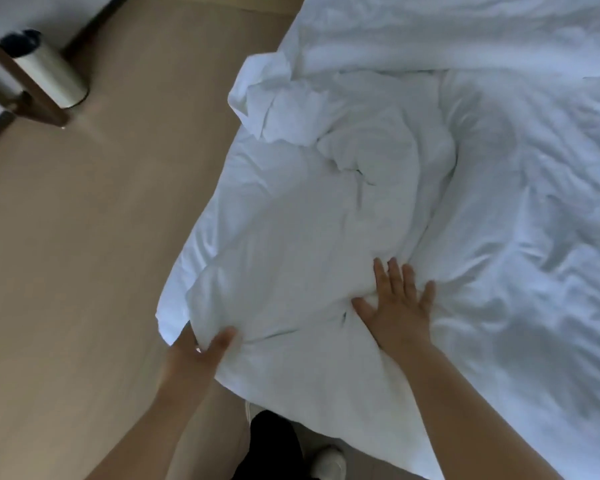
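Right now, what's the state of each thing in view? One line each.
left hand: pinches the near corner of the white bedding, thumb on top.
right hand: flat, fingers spread, pressing on the bedding.
white bedding: crumpled, bunched at the middle, near corner lifted past the bed edge.
silver cylinder: on the floor beside a wooden leg, untouched, dark top blurred.

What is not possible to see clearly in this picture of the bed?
Left hand fingers: head view, hidden under the duvet corner it grips; only the thumb shows.
Metal cylinder: head view, top left, motion-blurred; its kind is unclear.
Shoe: head view, cut off by the bottom edge.
The duvet: head view, runs past the top and right edges.
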### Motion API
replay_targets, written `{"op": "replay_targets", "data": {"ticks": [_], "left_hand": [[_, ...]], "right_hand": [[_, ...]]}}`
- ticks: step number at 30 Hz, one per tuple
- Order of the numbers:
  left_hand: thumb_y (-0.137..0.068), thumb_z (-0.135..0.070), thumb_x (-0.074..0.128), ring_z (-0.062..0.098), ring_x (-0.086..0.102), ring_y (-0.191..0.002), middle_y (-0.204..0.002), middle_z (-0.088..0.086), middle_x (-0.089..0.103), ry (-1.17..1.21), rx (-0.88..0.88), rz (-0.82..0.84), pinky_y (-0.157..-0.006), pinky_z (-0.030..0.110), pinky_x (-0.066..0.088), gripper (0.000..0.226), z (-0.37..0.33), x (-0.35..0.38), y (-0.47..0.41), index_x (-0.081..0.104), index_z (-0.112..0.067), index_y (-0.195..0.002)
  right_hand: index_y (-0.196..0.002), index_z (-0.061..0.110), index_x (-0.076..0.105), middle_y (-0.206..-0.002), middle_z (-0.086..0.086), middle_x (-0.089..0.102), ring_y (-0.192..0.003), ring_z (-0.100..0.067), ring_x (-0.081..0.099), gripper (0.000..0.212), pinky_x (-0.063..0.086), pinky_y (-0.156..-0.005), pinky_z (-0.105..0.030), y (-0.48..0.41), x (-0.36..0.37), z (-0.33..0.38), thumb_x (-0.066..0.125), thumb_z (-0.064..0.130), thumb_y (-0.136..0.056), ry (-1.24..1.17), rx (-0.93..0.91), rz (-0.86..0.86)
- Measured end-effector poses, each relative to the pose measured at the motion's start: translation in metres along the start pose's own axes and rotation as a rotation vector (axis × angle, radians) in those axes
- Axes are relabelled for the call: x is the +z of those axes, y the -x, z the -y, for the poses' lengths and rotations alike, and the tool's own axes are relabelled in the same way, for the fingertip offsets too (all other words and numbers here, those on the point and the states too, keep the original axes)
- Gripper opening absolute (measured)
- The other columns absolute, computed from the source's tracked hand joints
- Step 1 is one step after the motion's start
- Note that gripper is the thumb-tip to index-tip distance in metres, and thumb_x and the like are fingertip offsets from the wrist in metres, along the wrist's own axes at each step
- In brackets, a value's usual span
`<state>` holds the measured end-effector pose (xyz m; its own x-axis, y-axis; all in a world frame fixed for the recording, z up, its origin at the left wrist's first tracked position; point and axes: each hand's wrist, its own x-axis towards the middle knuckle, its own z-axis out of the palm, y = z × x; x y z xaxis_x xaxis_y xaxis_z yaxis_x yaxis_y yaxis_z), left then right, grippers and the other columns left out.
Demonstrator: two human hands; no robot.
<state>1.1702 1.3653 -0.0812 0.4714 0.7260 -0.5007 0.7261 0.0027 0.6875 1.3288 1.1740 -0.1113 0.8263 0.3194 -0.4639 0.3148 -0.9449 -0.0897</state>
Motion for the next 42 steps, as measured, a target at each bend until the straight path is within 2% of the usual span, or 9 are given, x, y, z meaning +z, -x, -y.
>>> {"op": "replay_targets", "data": {"ticks": [5,9,12,16,21,26,37,40,42], "left_hand": [[-0.086,-0.044,0.046,0.033,0.054,-0.096,-0.111,0.017,0.060,-0.077,0.159,-0.289,-0.078,0.036,0.038,0.045,-0.022,-0.038,-0.034,0.063,-0.005,-0.099],[-0.091,-0.014,0.052,0.029,0.053,-0.114,-0.119,0.015,0.060,-0.099,0.356,-0.193,-0.092,0.029,0.037,0.024,-0.076,-0.011,-0.088,0.062,0.000,-0.109],[-0.091,-0.026,0.055,0.024,0.048,-0.123,-0.133,0.010,0.052,-0.155,0.384,0.089,-0.094,0.022,0.032,0.043,-0.109,0.033,-0.116,0.051,-0.005,-0.128],[-0.089,-0.035,0.056,0.023,0.042,-0.128,-0.140,0.008,0.045,-0.260,0.354,0.319,-0.102,0.024,0.031,0.055,-0.108,0.061,-0.123,0.044,-0.007,-0.135],[-0.085,-0.024,0.062,0.004,0.055,-0.066,-0.080,-0.001,0.061,-0.209,0.457,0.647,-0.048,0.003,0.037,0.009,-0.105,0.027,-0.094,0.065,-0.015,-0.083],[-0.069,-0.026,0.077,-0.002,0.054,-0.046,-0.047,-0.013,0.057,-0.129,0.629,0.326,-0.041,0.006,0.035,0.026,-0.104,-0.107,-0.098,0.053,-0.024,-0.062],[-0.089,-0.043,0.054,0.001,0.042,-0.057,-0.061,-0.009,0.045,-0.778,0.395,0.459,-0.052,0.016,0.027,0.034,0.041,-0.147,-0.127,0.040,-0.030,-0.061],[-0.092,-0.044,0.048,0.020,0.055,-0.077,-0.076,0.004,0.061,-0.594,0.455,0.257,-0.059,0.025,0.032,0.038,0.021,-0.143,-0.153,0.063,-0.014,-0.074],[-0.092,-0.029,0.054,0.028,0.054,-0.106,-0.115,0.014,0.059,-0.356,0.446,0.158,-0.082,0.027,0.037,0.031,-0.002,-0.131,-0.172,0.064,-0.004,-0.107]], "right_hand": [[-0.135,0.022,-0.029,-0.153,-0.002,-0.023,-0.142,-0.022,-0.019,0.074,-0.017,-0.111,-0.048,0.029,0.016,-0.012,-0.021,0.062,-0.074,0.140,-0.054,0.039],[-0.124,0.011,0.058,-0.135,-0.013,0.049,-0.127,-0.030,0.043,0.085,-0.006,-0.109,-0.043,0.033,0.041,-0.007,-0.013,0.046,-0.093,0.066,-0.069,-0.132],[-0.105,0.013,0.071,-0.115,-0.012,0.066,-0.109,-0.031,0.060,0.076,0.000,-0.111,-0.041,0.028,0.052,-0.009,0.000,0.039,-0.099,0.138,-0.108,-0.120],[-0.109,0.012,0.065,-0.115,-0.015,0.066,-0.116,-0.028,0.045,0.057,0.017,-0.103,-0.048,0.027,0.053,-0.001,0.013,0.032,-0.097,0.110,0.036,-0.132],[-0.147,0.012,0.018,-0.156,-0.003,0.013,-0.145,-0.017,0.005,0.053,0.004,-0.114,-0.045,0.028,0.022,0.045,0.025,0.029,-0.097,-0.109,0.268,-0.098],[-0.131,0.004,0.049,-0.141,-0.015,0.045,-0.133,-0.028,0.038,0.083,0.017,-0.111,-0.042,0.036,0.004,0.104,0.018,0.050,-0.069,-0.547,0.374,-0.537],[-0.137,0.011,0.038,-0.136,-0.017,0.049,-0.127,-0.033,0.042,0.073,-0.009,-0.110,-0.033,0.043,0.062,0.181,0.003,0.054,-0.090,-0.086,0.122,-0.077],[-0.136,0.024,-0.018,-0.144,0.006,-0.020,-0.141,-0.013,-0.011,0.084,-0.037,-0.091,-0.025,0.049,0.061,0.175,-0.012,0.058,-0.059,-0.143,0.100,-0.179],[-0.142,0.024,-0.007,-0.149,0.005,-0.010,-0.138,-0.009,-0.010,0.086,-0.036,-0.094,-0.021,0.054,0.063,0.168,-0.004,0.058,-0.063,-0.179,0.063,-0.194]]}}
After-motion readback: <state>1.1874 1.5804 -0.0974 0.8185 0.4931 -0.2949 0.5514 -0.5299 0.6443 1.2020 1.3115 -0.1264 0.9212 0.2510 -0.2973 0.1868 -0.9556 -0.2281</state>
